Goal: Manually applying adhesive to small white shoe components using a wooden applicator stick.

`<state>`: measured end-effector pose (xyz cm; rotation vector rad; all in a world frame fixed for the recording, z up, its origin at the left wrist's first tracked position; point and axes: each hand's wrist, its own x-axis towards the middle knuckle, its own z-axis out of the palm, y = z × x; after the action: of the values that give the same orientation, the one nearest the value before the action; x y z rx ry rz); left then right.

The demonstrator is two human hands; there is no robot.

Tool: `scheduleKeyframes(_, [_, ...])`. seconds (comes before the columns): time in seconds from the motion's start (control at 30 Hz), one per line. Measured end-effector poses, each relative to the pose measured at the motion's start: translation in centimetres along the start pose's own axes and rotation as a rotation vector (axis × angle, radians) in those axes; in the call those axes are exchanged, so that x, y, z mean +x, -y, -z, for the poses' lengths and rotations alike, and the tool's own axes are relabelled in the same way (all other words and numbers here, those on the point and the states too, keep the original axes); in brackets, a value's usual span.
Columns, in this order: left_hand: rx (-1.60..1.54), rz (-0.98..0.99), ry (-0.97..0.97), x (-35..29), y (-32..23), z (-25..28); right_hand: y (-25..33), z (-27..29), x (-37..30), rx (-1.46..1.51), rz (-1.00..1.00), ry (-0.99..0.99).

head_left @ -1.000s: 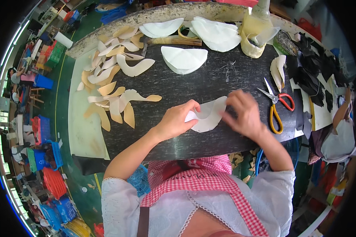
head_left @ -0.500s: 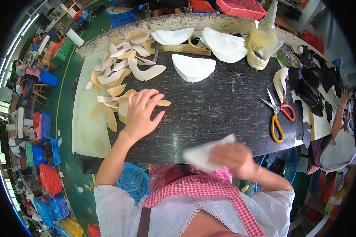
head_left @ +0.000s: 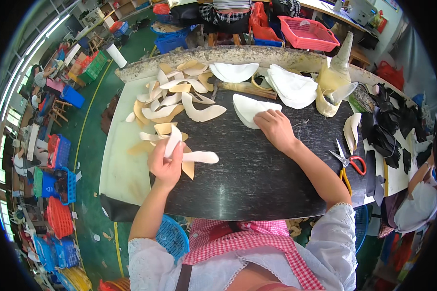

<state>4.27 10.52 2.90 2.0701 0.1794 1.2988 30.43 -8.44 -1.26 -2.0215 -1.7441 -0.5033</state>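
Note:
My left hand (head_left: 166, 164) is closed on a pale curved cut piece (head_left: 199, 156), whose ends stick out on either side of the fingers, above the left part of the black work surface. Beyond it lies a loose pile of curved cream and tan pieces (head_left: 170, 99). My right hand (head_left: 277, 127) reaches to the middle of the surface. Its fingers are pressed together over the edge of a white half-moon piece (head_left: 245, 107); the fingertips are partly hidden. More white half-moon pieces (head_left: 291, 87) lie in stacks behind.
Scissors with red and yellow handles (head_left: 347, 165) lie open at the right. Behind them stands a glue-crusted pot (head_left: 327, 102) with a cone-shaped top. Black scraps (head_left: 386, 131) cover the right side. A raised, crusted ledge (head_left: 179, 58) borders the far edge. Another person's arm (head_left: 422, 172) shows far right.
My right hand has moved from the near edge, where it held a white piece, to the half-moon stack. My left hand has picked up a curved piece and drawn slightly nearer. The view has shifted.

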Motion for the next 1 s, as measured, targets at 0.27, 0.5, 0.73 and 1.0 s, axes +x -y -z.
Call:
scheduleKeyframes(0.27, [-0.395,0.505,0.354,1.3,-0.5,-6.1,-0.4,0.2,0.4,0.112,-0.027,-0.043])
scheduleKeyframes(0.5, [-0.748,0.597,0.525,2.5,0.3,-10.1,-0.6,0.3,0.5,0.69,-0.532,-0.01])
scheduleKeyframes(0.73, [-0.578,0.477,0.47,2.3,1.4,-13.9,-0.8,-1.4,0.4,0.772,-0.693,-0.14])
scheduleKeyframes(1.0, [-0.513,0.318,0.466,2.6,1.5,-14.0,-1.7,-1.3,0.5,1.045,-0.823,-0.146])
